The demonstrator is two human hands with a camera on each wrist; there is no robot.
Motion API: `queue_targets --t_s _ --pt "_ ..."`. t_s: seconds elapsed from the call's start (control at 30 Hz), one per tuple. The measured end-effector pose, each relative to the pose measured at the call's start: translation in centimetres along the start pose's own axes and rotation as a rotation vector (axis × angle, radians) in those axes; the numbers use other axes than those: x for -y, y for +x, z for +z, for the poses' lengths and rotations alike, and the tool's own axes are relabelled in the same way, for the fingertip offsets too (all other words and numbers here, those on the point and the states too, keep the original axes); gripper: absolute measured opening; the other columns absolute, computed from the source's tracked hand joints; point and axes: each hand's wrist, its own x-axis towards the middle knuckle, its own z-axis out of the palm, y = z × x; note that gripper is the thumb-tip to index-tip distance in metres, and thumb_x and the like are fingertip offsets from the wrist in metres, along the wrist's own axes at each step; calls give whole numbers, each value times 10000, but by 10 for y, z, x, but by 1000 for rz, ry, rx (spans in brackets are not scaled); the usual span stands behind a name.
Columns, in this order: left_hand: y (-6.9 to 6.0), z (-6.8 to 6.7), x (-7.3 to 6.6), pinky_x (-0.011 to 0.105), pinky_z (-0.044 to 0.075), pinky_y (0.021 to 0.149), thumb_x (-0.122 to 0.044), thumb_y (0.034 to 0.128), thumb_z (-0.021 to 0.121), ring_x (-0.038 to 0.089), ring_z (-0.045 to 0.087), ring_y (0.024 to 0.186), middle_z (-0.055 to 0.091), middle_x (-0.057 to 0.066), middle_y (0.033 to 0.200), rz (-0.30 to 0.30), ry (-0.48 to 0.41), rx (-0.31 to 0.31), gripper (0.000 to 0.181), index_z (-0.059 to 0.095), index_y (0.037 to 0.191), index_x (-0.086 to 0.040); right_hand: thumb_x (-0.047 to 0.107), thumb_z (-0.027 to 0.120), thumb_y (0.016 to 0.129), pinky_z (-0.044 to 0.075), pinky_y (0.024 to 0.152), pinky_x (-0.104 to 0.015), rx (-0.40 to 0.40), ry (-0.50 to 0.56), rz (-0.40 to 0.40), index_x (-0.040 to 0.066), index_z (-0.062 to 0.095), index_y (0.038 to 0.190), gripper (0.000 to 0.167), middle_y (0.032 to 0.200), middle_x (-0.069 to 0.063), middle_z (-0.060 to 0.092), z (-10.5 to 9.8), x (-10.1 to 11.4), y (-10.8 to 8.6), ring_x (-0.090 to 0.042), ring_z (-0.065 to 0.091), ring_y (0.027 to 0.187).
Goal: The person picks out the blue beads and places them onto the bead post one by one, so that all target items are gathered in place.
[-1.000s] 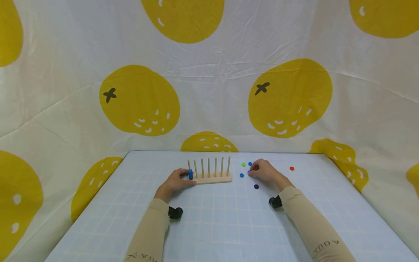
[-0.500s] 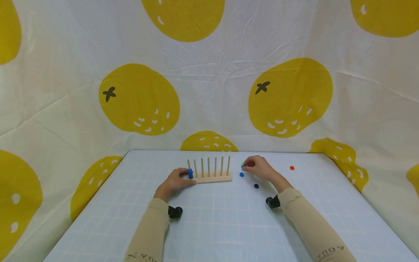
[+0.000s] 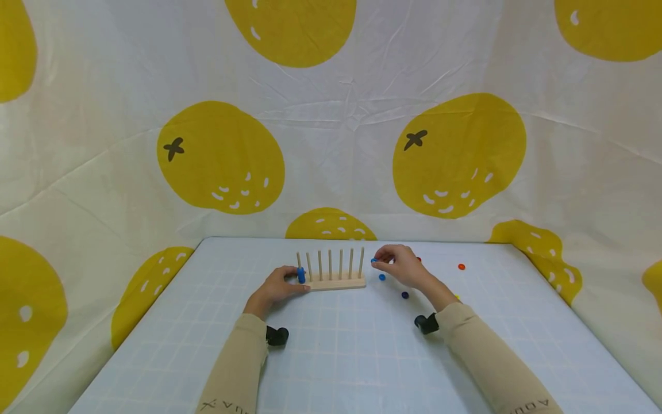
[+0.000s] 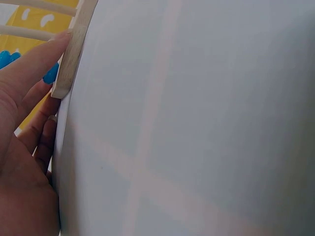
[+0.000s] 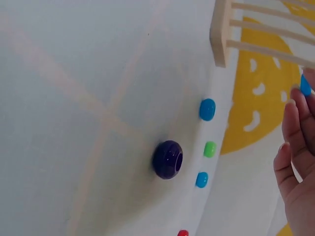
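A wooden base with several upright pegs (image 3: 338, 284) stands on the table; blue beads (image 3: 301, 275) are stacked on its leftmost peg. The left hand (image 3: 277, 290) grips the base's left end, its thumb on the front edge, as the left wrist view also shows on the wooden base (image 4: 74, 59). Right of the pegs, the right hand (image 3: 403, 265) pinches a blue bead (image 3: 374, 261) above the table. In the right wrist view that blue bead (image 5: 305, 86) sits between the fingertips, close to the end peg.
Loose on the table lie a blue bead (image 3: 382, 277), a dark purple bead (image 3: 405, 295), an orange bead (image 3: 461, 267) and, partly behind the right arm, red and yellow ones. The right wrist view also shows a green bead (image 5: 210, 149) and another blue bead (image 5: 202, 180).
The right hand has picked up a blue bead and moved left with it, toward the pegs. The left hand has stayed on the base.
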Motion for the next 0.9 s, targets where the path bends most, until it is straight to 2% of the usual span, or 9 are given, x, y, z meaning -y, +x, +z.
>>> queue_targets --t_s 0.37,0.47,0.7,0.83,0.9 --pt "1 -1 2 562 286 1202 -286 835 868 405 389 1444 519 201 1488 6 -12 -4 675 595 1389 -13 178 747 953 487 756 -299 -32 47 -114 74 733 1050 143 938 29 712 9 24 3 -163 610 874" --pt "1 -1 2 560 288 1201 -285 831 871 401 395 1440 523 199 1483 10 -20 -5 677 596 1386 -13 184 745 955 487 781 -322 -30 44 -138 74 734 1058 152 952 32 717 11 33 4 -159 609 887" --pt "1 -1 1 564 286 1201 -274 837 866 413 387 1443 514 213 1489 16 -20 -3 670 594 1387 -6 160 742 955 520 837 -479 -37 52 -209 76 730 1055 131 943 35 717 20 52 12 -165 622 898" --pt "-1 -1 1 562 289 1199 -265 832 869 419 390 1440 516 222 1484 20 -25 -1 662 600 1374 5 162 735 961 532 846 -500 -28 63 -231 71 729 1054 130 940 35 709 25 61 18 -165 620 901" --pt "-1 0 0 556 291 1200 -263 828 872 411 397 1437 523 216 1479 17 -32 -1 658 606 1368 2 170 733 964 535 848 -460 -23 62 -236 74 728 1066 140 962 34 709 28 65 21 -159 618 917"
